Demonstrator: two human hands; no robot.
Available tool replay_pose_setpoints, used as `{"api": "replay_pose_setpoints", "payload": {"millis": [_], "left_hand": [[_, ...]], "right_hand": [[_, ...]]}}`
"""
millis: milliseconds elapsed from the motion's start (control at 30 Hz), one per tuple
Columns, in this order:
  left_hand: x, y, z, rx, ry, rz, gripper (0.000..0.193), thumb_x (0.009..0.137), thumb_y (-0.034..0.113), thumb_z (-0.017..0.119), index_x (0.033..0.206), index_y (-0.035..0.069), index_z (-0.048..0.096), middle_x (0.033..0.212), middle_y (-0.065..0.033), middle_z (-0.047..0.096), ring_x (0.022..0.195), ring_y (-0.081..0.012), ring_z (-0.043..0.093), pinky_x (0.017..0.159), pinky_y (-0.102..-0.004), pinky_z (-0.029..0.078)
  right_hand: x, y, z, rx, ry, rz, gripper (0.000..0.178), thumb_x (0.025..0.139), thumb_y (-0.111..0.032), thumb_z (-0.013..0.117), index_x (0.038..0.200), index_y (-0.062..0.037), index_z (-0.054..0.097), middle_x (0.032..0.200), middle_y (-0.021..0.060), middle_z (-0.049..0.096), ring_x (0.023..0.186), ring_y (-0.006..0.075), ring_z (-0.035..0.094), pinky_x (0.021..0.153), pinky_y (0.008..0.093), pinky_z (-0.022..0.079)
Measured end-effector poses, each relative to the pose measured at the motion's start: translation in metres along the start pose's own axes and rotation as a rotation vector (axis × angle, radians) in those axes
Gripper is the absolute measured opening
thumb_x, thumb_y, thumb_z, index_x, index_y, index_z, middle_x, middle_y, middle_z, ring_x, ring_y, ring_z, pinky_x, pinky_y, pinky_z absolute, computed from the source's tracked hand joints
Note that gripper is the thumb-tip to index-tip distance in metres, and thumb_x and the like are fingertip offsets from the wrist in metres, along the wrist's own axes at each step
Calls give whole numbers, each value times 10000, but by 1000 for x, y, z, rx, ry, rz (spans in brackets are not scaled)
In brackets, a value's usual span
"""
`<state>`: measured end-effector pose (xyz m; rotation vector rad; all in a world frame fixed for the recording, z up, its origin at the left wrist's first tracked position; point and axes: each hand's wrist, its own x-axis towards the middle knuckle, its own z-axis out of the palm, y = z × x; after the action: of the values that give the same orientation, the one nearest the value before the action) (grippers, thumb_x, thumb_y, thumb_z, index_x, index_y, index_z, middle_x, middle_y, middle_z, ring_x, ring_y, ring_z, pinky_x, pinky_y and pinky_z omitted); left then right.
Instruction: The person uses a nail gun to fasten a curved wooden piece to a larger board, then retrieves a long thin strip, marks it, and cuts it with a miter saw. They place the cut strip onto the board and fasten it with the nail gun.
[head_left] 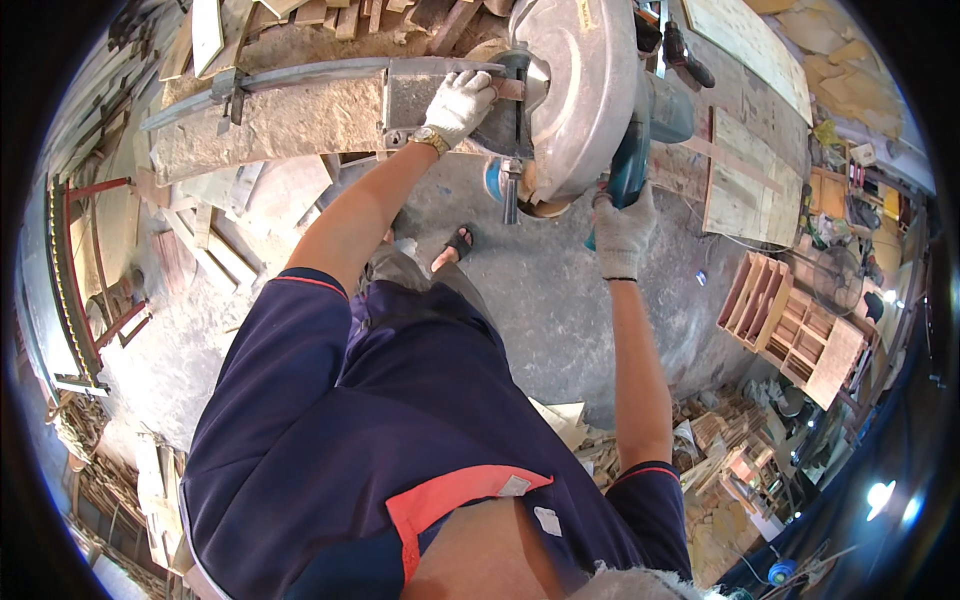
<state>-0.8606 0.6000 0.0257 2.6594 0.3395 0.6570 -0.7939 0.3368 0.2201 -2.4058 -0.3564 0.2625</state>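
Note:
A miter saw (578, 95) with a large grey blade guard stands at the top of the head view. My left hand (462, 104), in a white glove, holds a small strip of reddish wood (509, 89) on the saw's table, just left of the guard. Part of the strip is hidden under my fingers. My right hand (625, 235), in a grey glove, is wrapped around the saw's teal handle (630, 165). The blade's cutting edge is mostly hidden by the guard.
A long dusty bench (270, 115) with a metal rail extends left from the saw. Boards (755, 190) lie on the right. A wooden rack with compartments (795, 325) and a fan (835, 280) stand farther right. Wood scraps (725, 450) cover the lower right.

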Motion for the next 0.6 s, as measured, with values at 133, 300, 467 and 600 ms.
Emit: {"api": "replay_pose_setpoints", "payload": {"millis": [133,300,467,600], "left_hand": [[1,1,-2,17,-36,-16,242,805,221,730,1016,115,679,1078,-69,587,1111,-272,567,964,-441,441],[1,2,-3,4,-19,-14,258,794,232,741,1018,113,692,1095,-69,591,1132,-274,561,964,-439,435],[1,1,-3,-6,-31,-14,242,792,236,744,992,106,700,1112,-64,592,1141,-277,554,960,-437,434],[0,1,-2,-6,-1,3,242,794,236,743,996,109,701,1110,-63,593,1139,-279,554,951,-438,436]], "right_hand": [[3,8,9,-94,22,13,340,747,-119,717,1058,-24,619,874,138,697,789,299,683,765,412,529],[5,17,9,-21,-17,0,379,752,-145,728,1089,-14,618,893,159,695,808,327,685,772,424,529],[6,16,5,-45,-2,34,365,773,-146,723,1097,-14,618,897,164,693,812,327,679,778,423,527],[7,15,4,-54,-18,55,364,774,-143,723,1094,-6,614,900,168,691,803,324,678,777,420,527]]}}
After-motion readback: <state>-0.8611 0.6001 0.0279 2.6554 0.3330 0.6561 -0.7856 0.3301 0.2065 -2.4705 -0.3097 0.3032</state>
